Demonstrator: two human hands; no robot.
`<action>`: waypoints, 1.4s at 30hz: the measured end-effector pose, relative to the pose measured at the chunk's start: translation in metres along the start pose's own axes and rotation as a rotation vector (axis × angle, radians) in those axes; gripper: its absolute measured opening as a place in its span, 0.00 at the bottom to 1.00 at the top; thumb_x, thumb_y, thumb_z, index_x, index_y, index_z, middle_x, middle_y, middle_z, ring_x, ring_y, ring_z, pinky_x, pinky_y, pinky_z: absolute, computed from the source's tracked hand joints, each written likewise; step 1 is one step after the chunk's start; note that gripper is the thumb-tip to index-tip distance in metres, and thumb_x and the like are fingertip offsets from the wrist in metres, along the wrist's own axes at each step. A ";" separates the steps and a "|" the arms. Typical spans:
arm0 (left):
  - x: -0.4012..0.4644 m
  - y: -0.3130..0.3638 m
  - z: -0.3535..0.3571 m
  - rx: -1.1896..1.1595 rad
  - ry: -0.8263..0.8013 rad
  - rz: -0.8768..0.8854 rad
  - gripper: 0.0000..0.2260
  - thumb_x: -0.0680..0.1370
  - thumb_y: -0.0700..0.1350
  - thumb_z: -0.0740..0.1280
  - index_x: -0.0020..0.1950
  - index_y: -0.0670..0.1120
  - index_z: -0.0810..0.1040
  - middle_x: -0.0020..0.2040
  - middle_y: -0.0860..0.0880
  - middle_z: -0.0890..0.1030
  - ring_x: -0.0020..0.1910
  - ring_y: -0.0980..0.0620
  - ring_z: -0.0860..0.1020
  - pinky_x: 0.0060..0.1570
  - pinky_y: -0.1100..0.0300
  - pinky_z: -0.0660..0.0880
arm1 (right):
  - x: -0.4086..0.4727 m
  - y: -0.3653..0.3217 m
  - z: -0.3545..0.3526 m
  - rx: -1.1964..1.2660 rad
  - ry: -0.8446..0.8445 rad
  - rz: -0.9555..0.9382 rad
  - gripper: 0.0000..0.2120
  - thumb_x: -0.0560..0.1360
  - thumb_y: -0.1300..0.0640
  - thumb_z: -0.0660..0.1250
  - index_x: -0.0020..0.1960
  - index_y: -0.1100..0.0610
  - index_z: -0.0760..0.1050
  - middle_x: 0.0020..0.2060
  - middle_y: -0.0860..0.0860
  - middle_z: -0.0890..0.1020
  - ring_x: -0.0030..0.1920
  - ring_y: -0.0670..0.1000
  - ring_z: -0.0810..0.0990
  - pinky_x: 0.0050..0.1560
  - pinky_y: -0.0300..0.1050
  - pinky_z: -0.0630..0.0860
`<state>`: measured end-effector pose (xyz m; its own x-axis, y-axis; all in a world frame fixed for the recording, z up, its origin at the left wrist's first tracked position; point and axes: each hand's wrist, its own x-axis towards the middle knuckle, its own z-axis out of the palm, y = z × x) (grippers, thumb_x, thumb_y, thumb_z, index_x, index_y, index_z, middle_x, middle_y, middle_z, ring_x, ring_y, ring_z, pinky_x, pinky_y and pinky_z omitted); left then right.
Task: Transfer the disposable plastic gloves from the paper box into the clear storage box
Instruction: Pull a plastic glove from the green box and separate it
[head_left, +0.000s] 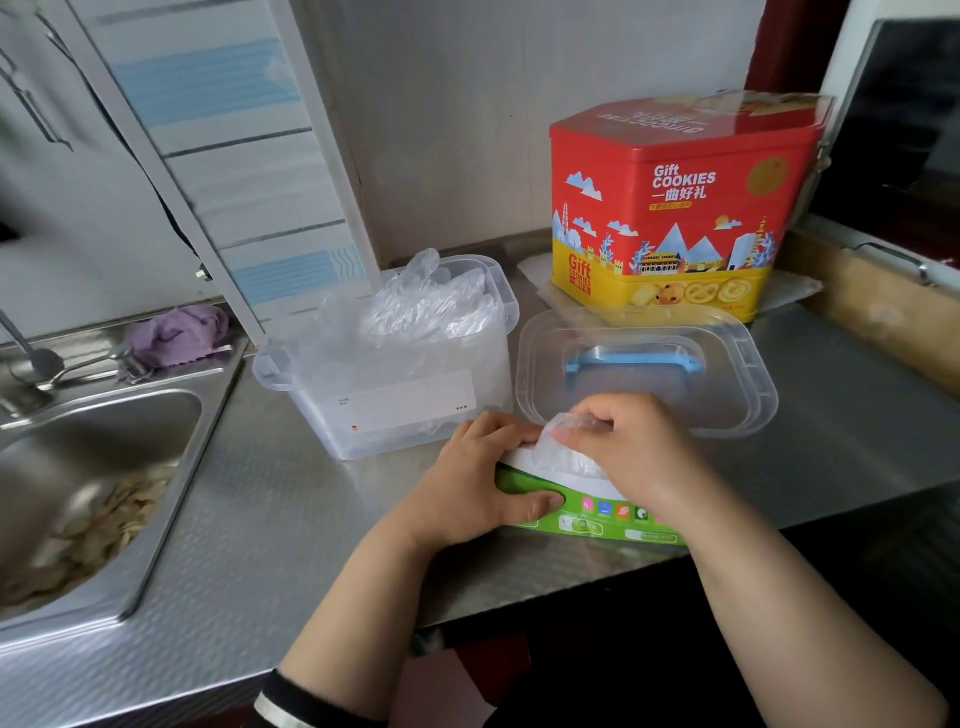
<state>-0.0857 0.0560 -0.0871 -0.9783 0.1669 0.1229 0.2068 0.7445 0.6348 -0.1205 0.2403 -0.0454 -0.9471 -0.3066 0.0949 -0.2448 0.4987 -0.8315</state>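
1. While my left hand (470, 480) wraps the near-left corner of the green paper box (597, 512), thumb pressed on its front face, my right hand (621, 449) curls over the opening on top and pinches a crumpled plastic glove (558, 439).
2. Both forearms reach in from the lower edge, the left one showing a dark sleeve cuff (291, 701).
3. I count one paper box, one clear storage box (395, 374) just behind it with a heap of gloves (431, 304) rising above its rim, and one clear lid (647, 371) with a blue handle lying beside it to the right.
4. One red and yellow cookie tin (680, 208) stands further back.
5. Everything sits on a steel counter (291, 519); a sink (83, 467) lies to the left, one purple cloth (174, 332) behind it.
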 end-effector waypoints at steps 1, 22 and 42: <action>0.000 0.001 -0.001 0.005 -0.009 -0.010 0.31 0.62 0.67 0.68 0.61 0.54 0.77 0.55 0.60 0.69 0.60 0.54 0.68 0.67 0.55 0.65 | 0.000 0.000 0.000 0.158 0.017 0.012 0.09 0.72 0.53 0.73 0.36 0.57 0.79 0.30 0.50 0.80 0.34 0.48 0.74 0.40 0.44 0.69; 0.003 0.034 -0.023 0.168 0.239 0.138 0.26 0.70 0.66 0.66 0.63 0.55 0.77 0.62 0.56 0.76 0.64 0.57 0.69 0.65 0.59 0.66 | -0.013 -0.072 -0.064 0.887 0.441 -0.606 0.07 0.68 0.45 0.72 0.44 0.45 0.84 0.40 0.40 0.84 0.46 0.42 0.80 0.52 0.39 0.75; 0.020 0.097 -0.117 -0.462 0.519 0.312 0.07 0.81 0.38 0.63 0.44 0.45 0.77 0.38 0.50 0.83 0.36 0.53 0.81 0.40 0.60 0.79 | -0.011 -0.032 0.006 -0.252 0.684 -0.956 0.19 0.78 0.49 0.64 0.64 0.58 0.71 0.65 0.55 0.71 0.67 0.58 0.70 0.66 0.61 0.68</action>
<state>-0.0872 0.0565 0.0661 -0.7807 -0.0850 0.6191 0.5592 0.3473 0.7528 -0.1009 0.2227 -0.0233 -0.2552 -0.1834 0.9493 -0.8698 0.4723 -0.1426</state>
